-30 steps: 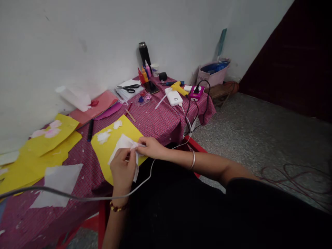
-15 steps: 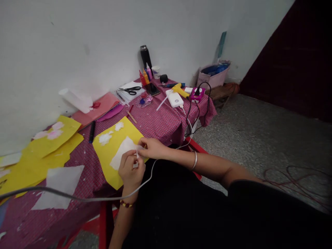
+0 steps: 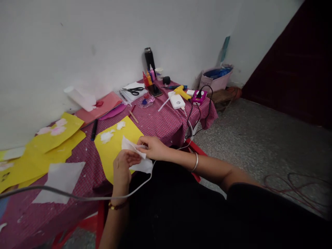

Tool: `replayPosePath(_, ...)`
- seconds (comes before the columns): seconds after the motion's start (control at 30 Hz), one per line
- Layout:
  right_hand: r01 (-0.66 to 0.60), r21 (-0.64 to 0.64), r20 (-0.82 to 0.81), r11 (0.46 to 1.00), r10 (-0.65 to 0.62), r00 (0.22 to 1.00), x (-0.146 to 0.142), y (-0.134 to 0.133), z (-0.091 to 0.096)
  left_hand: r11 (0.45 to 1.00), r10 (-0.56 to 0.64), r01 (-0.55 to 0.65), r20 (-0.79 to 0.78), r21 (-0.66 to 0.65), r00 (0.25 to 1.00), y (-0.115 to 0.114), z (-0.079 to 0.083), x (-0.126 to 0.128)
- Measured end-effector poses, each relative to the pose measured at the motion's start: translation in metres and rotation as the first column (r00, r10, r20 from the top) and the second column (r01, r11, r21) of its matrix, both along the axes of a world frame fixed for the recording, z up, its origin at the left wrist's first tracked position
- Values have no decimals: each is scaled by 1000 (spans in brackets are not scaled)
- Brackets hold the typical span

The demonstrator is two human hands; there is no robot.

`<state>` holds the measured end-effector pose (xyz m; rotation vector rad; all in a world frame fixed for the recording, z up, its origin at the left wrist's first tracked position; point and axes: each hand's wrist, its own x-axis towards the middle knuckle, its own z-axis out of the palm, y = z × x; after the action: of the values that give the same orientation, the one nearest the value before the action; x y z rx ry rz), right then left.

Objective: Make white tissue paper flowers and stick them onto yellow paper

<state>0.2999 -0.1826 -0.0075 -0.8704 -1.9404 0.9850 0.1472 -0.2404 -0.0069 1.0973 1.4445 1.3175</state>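
A sheet of thin white tissue paper (image 3: 142, 165) is bent and raised above a yellow sheet of paper (image 3: 106, 157). My right hand (image 3: 154, 148) pinches the tissue near its upper edge. Against the tissue's left side lies my left hand (image 3: 123, 166), its fingers stretched out toward the right hand and partly under a fold. Two fluffy white tufts, one of them a white patch (image 3: 107, 137), sit on the yellow sheet's upper part. A pale cable (image 3: 124, 197) hangs across the view in front of my left wrist.
Left of the yellow sheet lie a black marker (image 3: 94, 130), another tissue sheet (image 3: 62, 178) and several yellow papers (image 3: 41, 148). Farther back are scissors (image 3: 133, 90), paint bottles (image 3: 146, 79), a phone (image 3: 155, 90), a white power bank (image 3: 176, 101) and a yellow glue gun (image 3: 183, 92).
My left hand has gone from a pinch to stretched fingers and shifted slightly left. The tissue, flatter on the yellow sheet before, is now folded up between my hands.
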Motion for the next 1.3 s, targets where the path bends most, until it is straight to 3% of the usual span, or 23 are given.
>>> replayPosePath(0.1,-67,80,14,995,66,998,3,-6,10,990,-71,82,92,-113,993,5,13,-1)
replayPosePath(0.23,-76,93,-23,993,78,997,6,-9,20,991,-88,102,163,-81,983,6,21,1)
replayPosePath(0.33,-24,-35,-132,999,19,991,5,-4,18,999,-12,18,133,-41,991,2,23,1)
replayPosePath(0.43,-15,-265,-239,964,-51,970,4,5,12,997,67,-62,-152,39,986,-5,26,0)
replayPosePath(0.5,-85,-359,-280,930,-20,960,4,10,9,984,125,-52,-457,169,880,-9,28,-1)
replayPosePath(0.57,-165,-374,-305,912,47,951,4,12,8,953,177,52,-689,298,703,-10,30,0)
replayPosePath(0.67,-217,-314,-298,924,121,947,5,11,10,918,191,204,-830,341,524,-10,30,5)
replayPosePath(0.77,-188,-240,-209,952,139,968,5,8,12,912,170,254,-860,323,481,-11,28,10)
replayPosePath(0.87,-49,-184,-99,982,31,995,7,8,12,904,175,253,-837,346,518,-13,28,11)
replayPosePath(0.97,88,-141,-74,986,-99,992,8,9,13,913,201,168,-769,372,607,-14,28,5)
replayPosePath(1.03,72,-128,-104,989,-85,991,8,9,13,953,138,95,-690,288,710,-12,25,1)
replayPosePath(1.13,-1,-75,-126,997,-9,992,8,5,14,994,-13,59,-447,90,894,-2,17,-3)
replayPosePath(1.2,-37,-20,-113,999,35,993,8,2,15,998,-10,29,-310,55,951,5,13,-4)
replayPosePath(1.3,-90,31,-111,995,93,989,8,0,15,995,71,-53,-247,79,967,11,14,-3)
